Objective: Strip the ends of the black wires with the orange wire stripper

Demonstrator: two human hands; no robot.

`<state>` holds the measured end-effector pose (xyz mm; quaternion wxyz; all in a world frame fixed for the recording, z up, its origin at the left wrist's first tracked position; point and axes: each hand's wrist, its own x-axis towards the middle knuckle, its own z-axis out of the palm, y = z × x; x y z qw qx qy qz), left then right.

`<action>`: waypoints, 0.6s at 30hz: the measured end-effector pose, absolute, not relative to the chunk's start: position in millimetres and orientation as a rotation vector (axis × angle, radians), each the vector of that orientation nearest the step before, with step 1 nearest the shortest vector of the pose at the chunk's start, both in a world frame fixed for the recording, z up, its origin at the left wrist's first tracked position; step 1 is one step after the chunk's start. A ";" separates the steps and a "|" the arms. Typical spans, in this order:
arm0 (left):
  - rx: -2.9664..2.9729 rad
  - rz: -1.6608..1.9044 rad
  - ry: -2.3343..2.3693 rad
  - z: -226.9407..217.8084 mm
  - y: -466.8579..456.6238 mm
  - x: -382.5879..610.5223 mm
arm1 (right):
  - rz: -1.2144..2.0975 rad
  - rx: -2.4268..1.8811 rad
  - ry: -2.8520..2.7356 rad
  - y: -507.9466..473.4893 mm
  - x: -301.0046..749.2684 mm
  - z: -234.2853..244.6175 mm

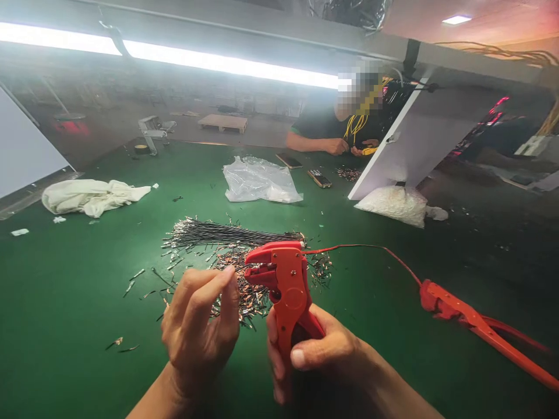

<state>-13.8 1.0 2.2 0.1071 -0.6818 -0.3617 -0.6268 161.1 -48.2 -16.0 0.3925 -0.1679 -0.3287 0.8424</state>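
Your right hand (pixel 321 343) has its fingers wrapped around a red-orange plastic tool with a beak-like mouth (pixel 290 291), held up over the green bench (pixel 87 279), in front of a messy pile of tiny black and copper-coloured wire bits (pixel 251 299). Your left hand (pixel 198 320) is near the tool's mouth, its fingers bent with the tips close together, but I cannot tell if they pinch anything. Behind the pile lies a bundle of long, thin black wires (pixel 227 233), and a thin red cord (pixel 362 245) runs between the tool and a long red tool (pixel 471 320) on your right.
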 end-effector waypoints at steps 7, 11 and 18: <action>-2.106 -1.790 -0.988 -1.1 0.0 -14.6 | 2.173 -0.417 -0.823 -47.4 164.7 -12.9; -2.027 -1.785 -1.024 0.2 -1.4 -13.9 | 2.202 -0.412 -0.873 -44.5 166.9 -12.3; -2.037 -1.764 -1.068 0.3 -3.0 -14.1 | 2.219 -0.392 -0.906 -41.3 167.2 -10.2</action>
